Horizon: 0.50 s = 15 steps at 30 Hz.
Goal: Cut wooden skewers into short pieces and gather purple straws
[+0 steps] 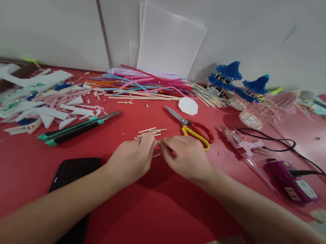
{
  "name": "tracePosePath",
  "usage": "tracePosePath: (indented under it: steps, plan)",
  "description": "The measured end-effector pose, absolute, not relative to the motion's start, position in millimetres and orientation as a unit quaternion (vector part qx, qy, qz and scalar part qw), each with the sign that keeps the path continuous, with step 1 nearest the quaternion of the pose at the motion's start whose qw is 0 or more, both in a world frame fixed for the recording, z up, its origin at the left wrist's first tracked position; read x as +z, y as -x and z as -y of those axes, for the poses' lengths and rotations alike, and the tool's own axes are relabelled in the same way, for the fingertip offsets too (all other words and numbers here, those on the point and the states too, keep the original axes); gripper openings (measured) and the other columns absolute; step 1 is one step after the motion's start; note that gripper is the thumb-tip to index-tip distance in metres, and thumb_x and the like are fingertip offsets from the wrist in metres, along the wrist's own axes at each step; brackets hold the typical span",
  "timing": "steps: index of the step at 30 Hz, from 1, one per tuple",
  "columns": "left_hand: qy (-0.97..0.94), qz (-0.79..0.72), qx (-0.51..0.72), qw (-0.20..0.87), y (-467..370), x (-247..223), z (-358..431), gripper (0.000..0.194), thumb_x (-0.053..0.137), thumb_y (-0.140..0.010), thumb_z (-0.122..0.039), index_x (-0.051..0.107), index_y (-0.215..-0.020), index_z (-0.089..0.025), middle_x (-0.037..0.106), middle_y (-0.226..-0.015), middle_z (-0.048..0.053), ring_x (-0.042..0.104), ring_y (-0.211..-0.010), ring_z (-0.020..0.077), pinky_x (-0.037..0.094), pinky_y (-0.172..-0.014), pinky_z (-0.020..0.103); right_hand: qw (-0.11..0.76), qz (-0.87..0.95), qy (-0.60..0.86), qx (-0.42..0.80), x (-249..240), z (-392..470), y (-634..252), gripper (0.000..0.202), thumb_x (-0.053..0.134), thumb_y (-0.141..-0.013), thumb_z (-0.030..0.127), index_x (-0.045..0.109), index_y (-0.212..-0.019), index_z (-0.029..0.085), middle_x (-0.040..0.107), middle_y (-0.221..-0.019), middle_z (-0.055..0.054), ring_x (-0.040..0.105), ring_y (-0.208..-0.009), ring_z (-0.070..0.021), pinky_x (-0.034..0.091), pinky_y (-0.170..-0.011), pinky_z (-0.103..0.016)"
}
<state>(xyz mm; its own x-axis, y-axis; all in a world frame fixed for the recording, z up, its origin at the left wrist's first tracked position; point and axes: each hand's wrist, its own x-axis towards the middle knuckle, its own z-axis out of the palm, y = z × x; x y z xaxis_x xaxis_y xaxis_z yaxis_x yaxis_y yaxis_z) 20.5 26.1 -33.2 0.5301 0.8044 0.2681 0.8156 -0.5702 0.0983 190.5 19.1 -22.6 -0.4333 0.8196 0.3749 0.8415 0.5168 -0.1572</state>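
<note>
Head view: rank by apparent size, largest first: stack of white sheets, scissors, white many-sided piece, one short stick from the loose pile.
1. Stack of white sheets
2. Scissors, by overall outline
3. White many-sided piece
4. Short stick

No two look alike.

Exposure moderate, slightly dim; light diffuse. Grey wall [60,18] flat in tone, darkening into the upper right corner. Pale sheen washes out the red tabletop [176,212] along its right side, weaker at far left. Soft shadow on wall left of blue-roofed model [229,71], suggesting light from the right. Diffuse shade beneath left hand [133,154] and right hand [190,158]; detail where they meet unresolved. Wide-angle stretching toward edges. Pink-roofed model [283,100] hazy.
</note>
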Motion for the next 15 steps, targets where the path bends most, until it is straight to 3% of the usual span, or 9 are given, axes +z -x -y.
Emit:
tracePosePath:
  steps: [2,7,15]
  plan:
    - [0.87,0.469,-0.153,0.006,-20.2,-33.7,-26.3,0.015,0.033,-0.09,-0.024,0.043,-0.082,-0.018,0.062,-0.066,0.004,0.062,-0.055,0.0182,0.03,-0.042,0.024,0.214,0.85,0.481,-0.017,-22.6,-20.4,-190.7,0.029,0.042,-0.087,0.024,0.061,-0.066,0.016,0.061,-0.06,-0.003,0.054,-0.055,-0.0131,0.036,-0.055,-0.026]
    - [0.861,0.479,-0.169,-0.021,-16.4,-29.7,-28.0,0.012,0.035,-0.089,-0.021,0.045,-0.084,-0.018,0.066,-0.073,0.005,0.064,-0.062,0.0197,0.033,-0.045,0.025,0.301,0.846,0.44,0.004,-22.8,-22.8,-195.5,0.02,0.047,-0.083,0.017,0.058,-0.1,0.016,0.067,-0.089,-0.008,0.061,-0.081,-0.0181,0.046,-0.073,-0.03]
    - [0.86,0.468,-0.201,-0.037,-13.0,-28.8,-29.7,0.014,0.038,-0.089,-0.024,0.051,-0.084,-0.019,0.067,-0.08,0.005,0.063,-0.074,0.0209,0.042,-0.057,0.028,0.331,0.872,0.359,-0.035,-22.3,-25.8,-204.1,0.015,0.046,-0.087,0.014,0.06,-0.091,0.015,0.064,-0.087,-0.008,0.054,-0.08,-0.0168,0.046,-0.076,-0.03]
